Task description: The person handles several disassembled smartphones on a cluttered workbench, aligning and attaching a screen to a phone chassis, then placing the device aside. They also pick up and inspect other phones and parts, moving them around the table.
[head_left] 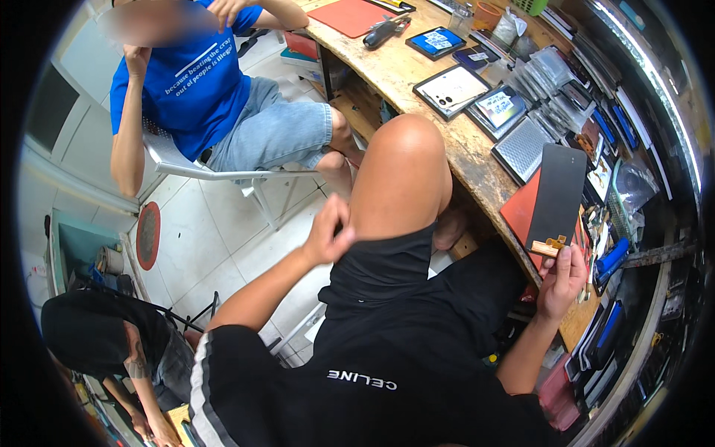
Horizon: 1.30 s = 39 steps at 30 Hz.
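My right hand (562, 279) pinches the lower end of a thin black screen panel (554, 194), where an orange flex cable (553, 244) shows, held over the bench's right side above a red mat (519, 205). My left hand (331, 231) is at my raised bare leg (395, 171), beside the hem of my black shorts (380, 261). Its fingers are curled, and I cannot make out whether they grip anything.
The wooden bench (465, 160) carries phones (443, 93), plastic-bagged parts (536, 74), a black-handled tool (381, 33) and a blue tool (612, 259). A person in blue (194, 97) sits on a chair at left. A co-worker in black (104, 335) bends low at bottom left.
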Tool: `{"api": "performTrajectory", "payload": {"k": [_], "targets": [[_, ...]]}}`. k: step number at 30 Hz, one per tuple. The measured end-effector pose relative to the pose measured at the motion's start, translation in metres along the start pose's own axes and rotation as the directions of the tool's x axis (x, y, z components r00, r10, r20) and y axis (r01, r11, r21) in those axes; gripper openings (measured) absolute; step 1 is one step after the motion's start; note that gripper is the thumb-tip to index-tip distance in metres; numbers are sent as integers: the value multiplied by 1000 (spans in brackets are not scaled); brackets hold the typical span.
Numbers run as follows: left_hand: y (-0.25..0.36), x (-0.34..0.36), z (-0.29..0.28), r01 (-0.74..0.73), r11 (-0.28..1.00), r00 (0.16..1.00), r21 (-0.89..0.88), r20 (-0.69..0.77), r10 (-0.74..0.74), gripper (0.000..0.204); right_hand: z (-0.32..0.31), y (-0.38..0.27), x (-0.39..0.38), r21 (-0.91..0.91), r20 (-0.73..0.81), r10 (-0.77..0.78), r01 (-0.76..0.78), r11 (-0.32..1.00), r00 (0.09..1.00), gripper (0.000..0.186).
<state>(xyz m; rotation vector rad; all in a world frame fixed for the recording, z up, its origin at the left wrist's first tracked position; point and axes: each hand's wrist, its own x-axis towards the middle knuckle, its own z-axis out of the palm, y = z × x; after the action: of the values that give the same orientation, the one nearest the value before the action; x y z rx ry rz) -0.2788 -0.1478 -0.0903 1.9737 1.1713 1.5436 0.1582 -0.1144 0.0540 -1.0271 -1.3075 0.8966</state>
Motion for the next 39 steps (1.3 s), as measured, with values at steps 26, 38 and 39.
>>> {"api": "performTrajectory", "payload": {"k": [26, 38, 39], "targets": [[-3, -74, 19, 63, 993, 997, 102, -40, -59, 26, 12, 4, -13, -18, -12, 43, -43, 999, 999, 24], [-11, -48, 54, 159, 966, 987, 204, -40, -154, 15, 104, -13, -32, -665, 276, -316, 418, 619, 908, 15], [-12, -46, 57, 154, 966, 988, 210, -45, -147, 13, 112, -14, -30, -694, 324, -383, 492, 525, 865, 18]]}}
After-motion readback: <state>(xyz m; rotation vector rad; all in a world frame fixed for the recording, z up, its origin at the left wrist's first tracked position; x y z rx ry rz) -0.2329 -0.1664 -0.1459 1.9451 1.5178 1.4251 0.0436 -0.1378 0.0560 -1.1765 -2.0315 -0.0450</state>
